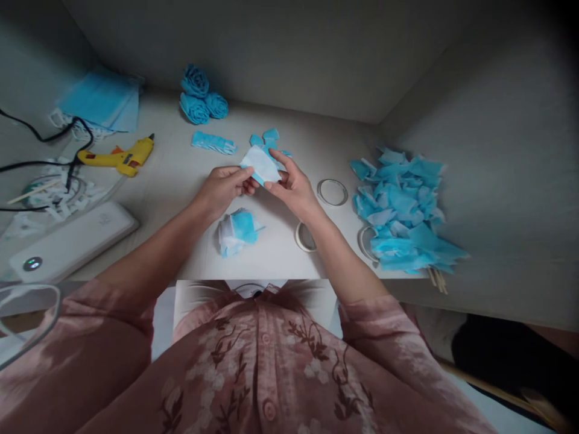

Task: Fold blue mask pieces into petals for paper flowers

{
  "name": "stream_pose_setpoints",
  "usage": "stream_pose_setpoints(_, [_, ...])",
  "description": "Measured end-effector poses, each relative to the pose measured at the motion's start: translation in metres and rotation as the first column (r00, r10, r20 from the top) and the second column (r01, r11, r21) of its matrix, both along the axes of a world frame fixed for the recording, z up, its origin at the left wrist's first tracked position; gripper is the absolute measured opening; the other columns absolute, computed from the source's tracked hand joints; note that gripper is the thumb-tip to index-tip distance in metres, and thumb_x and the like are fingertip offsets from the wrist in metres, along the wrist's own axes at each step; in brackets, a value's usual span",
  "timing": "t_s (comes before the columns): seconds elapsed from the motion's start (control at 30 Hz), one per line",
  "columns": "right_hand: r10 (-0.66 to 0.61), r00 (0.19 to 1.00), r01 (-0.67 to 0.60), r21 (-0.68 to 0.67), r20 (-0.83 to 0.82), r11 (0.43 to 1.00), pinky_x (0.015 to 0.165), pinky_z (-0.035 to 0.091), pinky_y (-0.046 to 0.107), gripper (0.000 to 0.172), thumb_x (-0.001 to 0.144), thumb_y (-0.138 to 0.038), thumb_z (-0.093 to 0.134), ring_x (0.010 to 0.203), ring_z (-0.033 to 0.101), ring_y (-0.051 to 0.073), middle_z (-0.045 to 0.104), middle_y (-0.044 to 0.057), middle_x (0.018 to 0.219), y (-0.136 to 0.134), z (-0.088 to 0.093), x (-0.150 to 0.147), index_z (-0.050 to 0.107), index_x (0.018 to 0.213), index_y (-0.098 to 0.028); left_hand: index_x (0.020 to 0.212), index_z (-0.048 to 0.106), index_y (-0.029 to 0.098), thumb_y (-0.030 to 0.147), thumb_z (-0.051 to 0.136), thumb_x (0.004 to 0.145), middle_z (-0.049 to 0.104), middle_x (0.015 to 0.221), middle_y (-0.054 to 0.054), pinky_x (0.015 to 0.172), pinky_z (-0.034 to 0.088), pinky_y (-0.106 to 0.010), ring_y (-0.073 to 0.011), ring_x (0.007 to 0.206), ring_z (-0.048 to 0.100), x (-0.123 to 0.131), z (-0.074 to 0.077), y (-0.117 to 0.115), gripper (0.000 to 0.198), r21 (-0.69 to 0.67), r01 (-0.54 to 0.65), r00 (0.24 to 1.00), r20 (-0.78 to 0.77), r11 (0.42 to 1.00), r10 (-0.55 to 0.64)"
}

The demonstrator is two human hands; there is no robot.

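Between my hands is a small piece of blue and white mask fabric [260, 164], its white side facing up. My left hand [225, 188] pinches its lower left edge between thumb and fingers. On the right edge my right hand [292, 185] grips it, thumb at the lower corner and index finger stretched along the top. Just behind the piece lie several small blue fabric cutouts [271, 136], partly hidden by it. A pleated blue strip [213, 143] rests to their left. Nearer to me sits a crumpled blue and white fabric bundle [238, 231].
Three blue fabric roses [195, 110] stand at the back. At left are stacked blue masks [102, 99], a yellow glue gun [120, 158], black cables and a white power bank [75, 241]. To the right lie tape rings [332, 192] and a heap of blue fabric pieces [402, 199] over sticks.
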State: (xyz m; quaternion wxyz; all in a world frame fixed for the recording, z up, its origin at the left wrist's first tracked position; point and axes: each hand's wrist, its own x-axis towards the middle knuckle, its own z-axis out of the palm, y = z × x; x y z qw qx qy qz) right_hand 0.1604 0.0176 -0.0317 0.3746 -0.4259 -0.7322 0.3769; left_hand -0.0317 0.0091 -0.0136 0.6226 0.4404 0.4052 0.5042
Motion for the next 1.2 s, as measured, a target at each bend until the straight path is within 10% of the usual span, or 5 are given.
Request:
stream_pose_setpoints(0.37, [-0.032, 0.999, 0.031, 0.055, 0.016, 0.998, 0.094, 0.059, 0.042, 0.084, 0.088, -0.065, 0.069, 0.117, 0.065, 0.027, 0.067, 0.006, 0.123, 0.000, 0.000, -0.001, 0.037, 0.157, -0.030, 0.083, 0.067, 0.014, 0.057, 0.074, 0.087, 0.067, 0.070, -0.005, 0.073, 0.053, -0.031, -0.0161, 0.068, 0.066, 0.003, 0.001, 0.002, 0.044, -0.065, 0.020, 0.996, 0.084, 0.998, -0.014])
stream_pose_setpoints(0.77, [-0.011, 1.000, 0.011, -0.020, -0.002, 1.000, 0.095, 0.060, 0.042, 0.073, 0.094, -0.058, 0.063, 0.104, 0.069, 0.023, 0.072, 0.007, 0.121, -0.001, -0.004, -0.003, 0.039, 0.157, -0.029, 0.084, 0.073, 0.012, 0.023, 0.080, 0.074, 0.070, 0.074, -0.003, 0.071, 0.053, -0.026, -0.0117, 0.068, 0.065, -0.002, -0.001, 0.003, 0.016, 0.007, 0.010, 0.996, 0.091, 1.000, -0.011])
stream_pose_setpoints(1.07, [-0.244, 0.955, 0.200, 0.244, 0.168, 0.949, 0.105, 0.054, 0.045, 0.053, 0.098, -0.055, 0.057, 0.117, 0.068, 0.025, 0.073, 0.008, 0.121, -0.013, 0.069, 0.069, 0.059, 0.143, -0.026, 0.115, 0.075, 0.016, 0.016, 0.074, 0.073, 0.057, 0.055, 0.006, 0.054, 0.038, -0.024, -0.0102, 0.047, 0.048, -0.013, -0.019, 0.016, 0.042, 0.116, -0.018, 0.919, -0.390, 0.993, 0.062])
stream_pose_setpoints(1.2, [-0.344, 0.868, 0.255, 0.273, 0.358, 0.928, 0.097, 0.056, 0.046, 0.034, 0.099, -0.036, 0.055, 0.103, 0.070, 0.026, 0.076, 0.008, 0.110, -0.035, 0.064, 0.100, 0.071, 0.125, -0.021, 0.107, 0.079, 0.018, 0.024, 0.073, 0.077, 0.064, 0.068, 0.001, 0.072, 0.046, -0.026, -0.0145, 0.063, 0.054, -0.019, -0.027, 0.022, 0.031, 0.320, 0.003, 0.771, -0.604, 0.947, 0.202])
